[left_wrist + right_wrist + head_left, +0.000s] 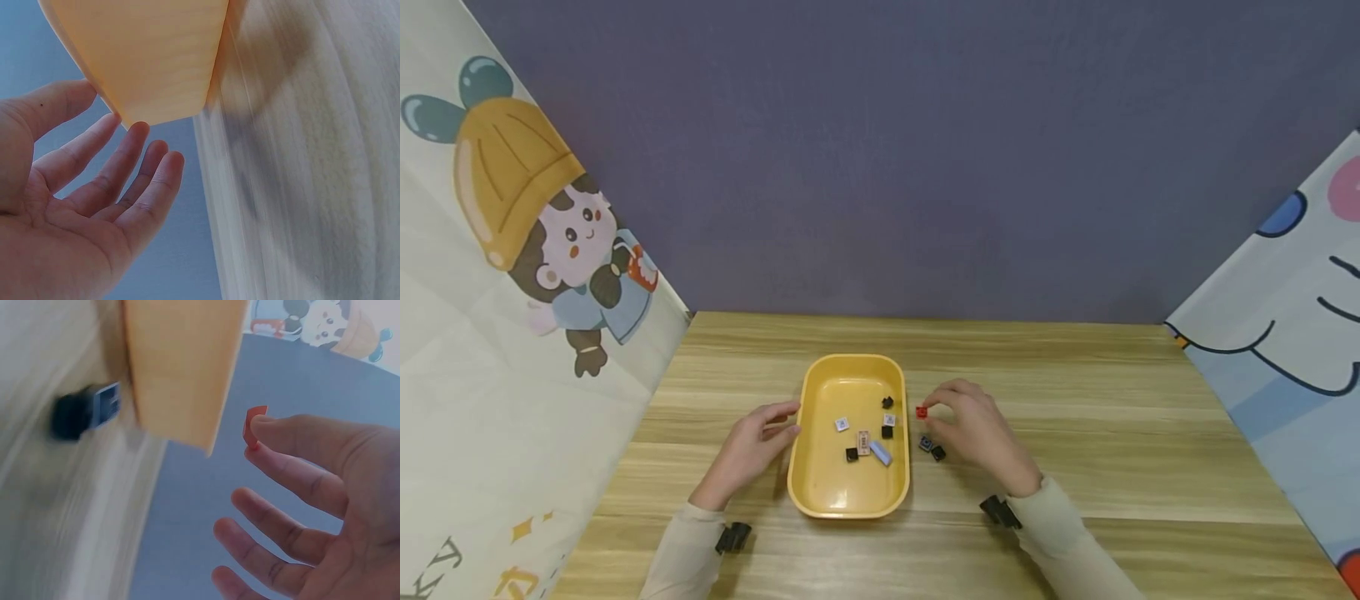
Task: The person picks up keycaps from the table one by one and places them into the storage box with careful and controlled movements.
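Note:
My right hand pinches a small red square piece between thumb and index finger, just right of the yellow tray. In the right wrist view the red piece looks thin-edged, and the other fingers are spread away from it. My left hand rests its fingertips against the tray's left side; in the left wrist view its fingers are loosely bent near the tray's edge. Below the red piece, a dark piece with a pale-edged top and a black piece lie on the table.
Inside the tray lie white square pieces, several black pieces, a pinkish printed tile and a light blue elongated piece. The wooden table meets a dark blue-grey wall behind, with patterned sheets at both sides.

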`<state>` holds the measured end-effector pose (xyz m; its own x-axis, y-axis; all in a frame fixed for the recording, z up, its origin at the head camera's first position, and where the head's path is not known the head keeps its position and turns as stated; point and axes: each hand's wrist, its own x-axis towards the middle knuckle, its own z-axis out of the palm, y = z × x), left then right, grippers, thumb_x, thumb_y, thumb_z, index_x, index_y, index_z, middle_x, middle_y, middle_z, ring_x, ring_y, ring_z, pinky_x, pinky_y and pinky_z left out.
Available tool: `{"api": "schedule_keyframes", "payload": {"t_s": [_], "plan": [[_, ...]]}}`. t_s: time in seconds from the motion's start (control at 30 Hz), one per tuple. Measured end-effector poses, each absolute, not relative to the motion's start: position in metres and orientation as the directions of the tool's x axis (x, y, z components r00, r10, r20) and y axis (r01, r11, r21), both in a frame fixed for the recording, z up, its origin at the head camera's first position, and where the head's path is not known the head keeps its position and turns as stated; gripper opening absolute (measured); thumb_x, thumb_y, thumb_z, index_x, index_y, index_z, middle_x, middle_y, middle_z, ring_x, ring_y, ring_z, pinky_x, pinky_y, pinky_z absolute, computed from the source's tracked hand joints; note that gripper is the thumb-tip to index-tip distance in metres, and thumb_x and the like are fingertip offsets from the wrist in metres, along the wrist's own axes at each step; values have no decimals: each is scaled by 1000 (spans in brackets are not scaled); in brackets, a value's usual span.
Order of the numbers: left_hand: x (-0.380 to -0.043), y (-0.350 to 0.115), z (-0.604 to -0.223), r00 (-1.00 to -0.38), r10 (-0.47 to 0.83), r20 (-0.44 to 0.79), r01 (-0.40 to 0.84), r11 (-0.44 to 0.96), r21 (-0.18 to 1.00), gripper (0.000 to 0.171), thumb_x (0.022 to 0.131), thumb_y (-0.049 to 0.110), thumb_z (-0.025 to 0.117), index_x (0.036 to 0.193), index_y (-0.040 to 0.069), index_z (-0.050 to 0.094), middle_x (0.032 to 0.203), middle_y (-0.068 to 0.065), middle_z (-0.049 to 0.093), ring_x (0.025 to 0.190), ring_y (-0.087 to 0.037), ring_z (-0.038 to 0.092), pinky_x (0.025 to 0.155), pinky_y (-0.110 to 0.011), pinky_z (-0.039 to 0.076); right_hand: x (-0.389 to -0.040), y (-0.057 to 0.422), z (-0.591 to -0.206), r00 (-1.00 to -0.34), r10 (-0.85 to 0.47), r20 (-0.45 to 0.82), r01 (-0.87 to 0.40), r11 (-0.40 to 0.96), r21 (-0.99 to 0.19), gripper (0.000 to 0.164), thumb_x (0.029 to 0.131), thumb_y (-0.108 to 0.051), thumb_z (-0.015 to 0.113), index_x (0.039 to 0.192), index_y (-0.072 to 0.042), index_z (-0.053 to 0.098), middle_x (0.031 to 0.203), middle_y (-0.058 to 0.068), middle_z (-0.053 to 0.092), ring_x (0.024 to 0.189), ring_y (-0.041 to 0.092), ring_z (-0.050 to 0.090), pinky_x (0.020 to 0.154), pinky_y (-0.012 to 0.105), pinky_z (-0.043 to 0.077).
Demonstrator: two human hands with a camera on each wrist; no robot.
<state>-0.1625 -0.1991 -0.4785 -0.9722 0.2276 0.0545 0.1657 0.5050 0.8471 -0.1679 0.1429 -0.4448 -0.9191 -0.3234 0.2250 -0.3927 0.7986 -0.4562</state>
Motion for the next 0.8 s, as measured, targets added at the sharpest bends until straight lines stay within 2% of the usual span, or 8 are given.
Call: {"api": "schedule_keyframes", "payload": {"t_s": [0.1, 0.3, 0.53, 0.7, 0.8], "plan": [[-162, -199, -480, -971, 231, 57, 170, 507, 845, 38, 89, 21, 63, 124, 8, 56, 126, -8, 53, 114, -30, 50, 91, -37, 49, -169, 132, -439, -919, -336, 208, -395, 791, -468, 18, 80, -28, 73, 97, -23, 69, 111, -1, 58, 105, 20, 50, 91, 47, 42], [-163, -199, -480, -972, 226, 69, 178, 511, 841, 38, 89, 20, 64, 124, 8, 57, 125, -7, 53, 113, -30, 51, 90, -35, 50, -173, 107, -434, -888, -390, 244, -460, 755, -467, 17, 79, -24, 74, 95, -22, 70, 109, -2, 58, 103, 19, 51, 91, 44, 42], [-161, -199, -479, -973, 220, 64, 172, 514, 840, 39, 89, 20, 64, 124, 7, 56, 126, -8, 53, 112, -30, 51, 90, -36, 50, -180, 79, -439, -854, -459, 246, -519, 717, -464, 16, 81, -23, 72, 96, -19, 69, 102, -4, 57, 95, 14, 51, 80, 31, 47], [-161, -199, -478, -975, 212, 68, 170, 511, 843, 38, 88, 19, 64, 124, 6, 56, 125, -9, 53, 112, -29, 52, 90, -36, 50, -185, 65, -446, -845, -489, 217, -531, 714, -457, 16, 82, -24, 70, 97, -18, 69, 102, -4, 57, 94, 16, 51, 80, 32, 48], [-161, -198, -479, -974, 214, 76, 177, 504, 845, 39, 88, 17, 64, 124, 4, 56, 125, -11, 53, 111, -30, 52, 90, -37, 50, -186, 61, -450, -844, -496, 204, -531, 718, -450, 17, 83, -26, 69, 98, -19, 69, 103, -4, 57, 97, 16, 52, 85, 34, 47]]}}
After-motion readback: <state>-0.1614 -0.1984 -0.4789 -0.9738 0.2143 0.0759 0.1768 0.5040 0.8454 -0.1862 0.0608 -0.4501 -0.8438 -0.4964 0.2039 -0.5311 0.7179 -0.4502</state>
